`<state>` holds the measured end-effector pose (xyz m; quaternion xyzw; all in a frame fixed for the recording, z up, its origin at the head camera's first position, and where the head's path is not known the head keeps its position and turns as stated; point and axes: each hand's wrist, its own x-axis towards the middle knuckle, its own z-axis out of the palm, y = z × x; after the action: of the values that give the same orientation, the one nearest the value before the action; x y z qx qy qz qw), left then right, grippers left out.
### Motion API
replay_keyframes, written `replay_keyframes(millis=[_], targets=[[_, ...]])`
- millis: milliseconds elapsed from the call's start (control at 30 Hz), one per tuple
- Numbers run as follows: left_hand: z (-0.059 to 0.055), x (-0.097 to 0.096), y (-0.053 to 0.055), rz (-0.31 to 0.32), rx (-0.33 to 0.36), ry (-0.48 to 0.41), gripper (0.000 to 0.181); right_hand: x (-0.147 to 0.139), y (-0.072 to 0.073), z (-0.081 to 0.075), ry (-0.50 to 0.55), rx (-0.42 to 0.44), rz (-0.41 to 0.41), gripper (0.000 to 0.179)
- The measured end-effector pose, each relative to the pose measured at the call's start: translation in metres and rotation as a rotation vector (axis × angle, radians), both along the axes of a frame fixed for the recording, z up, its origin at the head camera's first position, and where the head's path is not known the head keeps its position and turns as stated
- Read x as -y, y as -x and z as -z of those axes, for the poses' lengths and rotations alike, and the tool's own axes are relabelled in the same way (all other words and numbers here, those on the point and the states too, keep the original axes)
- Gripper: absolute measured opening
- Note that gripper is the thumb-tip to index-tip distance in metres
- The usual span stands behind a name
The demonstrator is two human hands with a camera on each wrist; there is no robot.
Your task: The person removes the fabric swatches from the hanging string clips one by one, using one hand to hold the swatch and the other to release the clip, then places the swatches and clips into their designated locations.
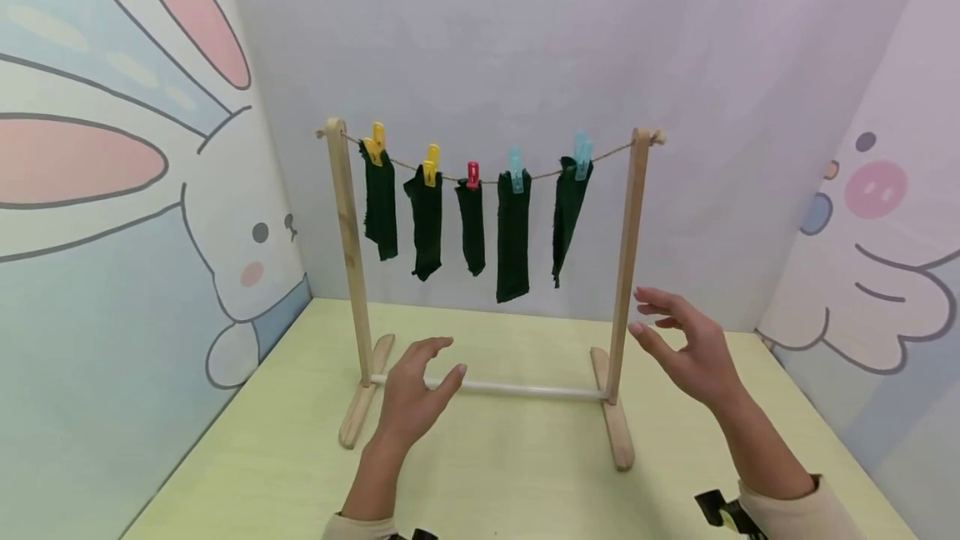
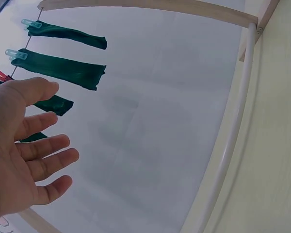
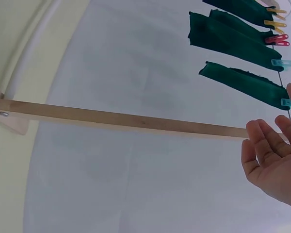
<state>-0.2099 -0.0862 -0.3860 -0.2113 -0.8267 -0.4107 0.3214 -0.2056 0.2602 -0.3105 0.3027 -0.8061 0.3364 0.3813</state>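
Several dark green cloth strips (image 1: 513, 240) hang in a row from a thin twine line (image 1: 487, 182) tied between two wooden posts. Clothespins hold them: yellow clothespins (image 1: 431, 165) on the two at left, a red clothespin (image 1: 472, 174) in the middle, light blue clothespins (image 1: 517, 171) on the two at right. My left hand (image 1: 411, 394) is in front of the rack's lower left part, its relaxed fingers apart and holding nothing. Beside the right post (image 1: 628, 265), my right hand (image 1: 688, 348) is raised with loosely bent fingers and an empty grasp.
The wooden rack stands on a pale yellow-green table (image 1: 487, 473), its feet (image 1: 619, 436) joined by a white rod (image 1: 525, 391). Behind it hangs a plain whitish backdrop (image 1: 465, 40). Side panels carry a cartoon rabbit (image 1: 225, 257) and another pink-nosed animal (image 1: 832, 248).
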Motion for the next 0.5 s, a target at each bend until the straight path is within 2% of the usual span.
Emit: replay_keyframes(millis=[300, 500], targets=[[-0.018, -0.031, 0.013, 0.105, 0.015, -0.030, 0.035, 0.006, 0.010, -0.034, 0.019, -0.003, -0.146, 0.046], [-0.030, -0.052, 0.022, 0.143, 0.005, -0.047, 0.034, 0.010, 0.016, -0.055, 0.025, -0.001, -0.180, 0.044]])
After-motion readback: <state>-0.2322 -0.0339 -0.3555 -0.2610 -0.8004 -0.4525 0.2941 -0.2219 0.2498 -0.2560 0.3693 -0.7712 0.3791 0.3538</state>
